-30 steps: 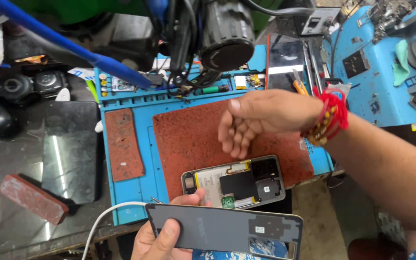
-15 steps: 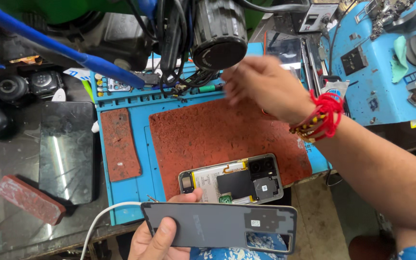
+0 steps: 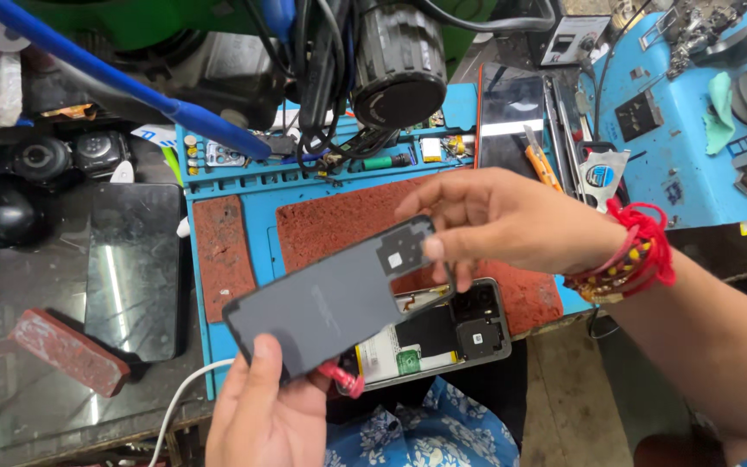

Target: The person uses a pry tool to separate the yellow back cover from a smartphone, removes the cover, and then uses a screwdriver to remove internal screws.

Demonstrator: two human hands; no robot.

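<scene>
My left hand (image 3: pixel 261 415) grips the lower end of a dark grey phone back cover (image 3: pixel 322 303), held tilted above the mat. My right hand (image 3: pixel 499 225), with red thread bands at the wrist, pinches the cover's upper end near its camera cut-out. Below the cover lies an opened phone (image 3: pixel 443 337) with its battery and circuit board exposed, resting at the front edge of the blue work mat (image 3: pixel 252 186). A small red tool tip (image 3: pixel 343 378) shows under the cover by my left fingers.
A reddish pad (image 3: pixel 347 216) covers the mat's middle; a narrower one (image 3: pixel 218 251) lies left. A black microscope head (image 3: pixel 399 69) hangs above. A dark glass panel (image 3: pixel 131 268) and a red block (image 3: pixel 67 350) sit left. Tools (image 3: pixel 542 164) and a blue bench (image 3: pixel 693 130) lie right.
My right hand came back from the rear of the mat and took hold of the cover's upper end. The cover rose and tilted over the open phone.
</scene>
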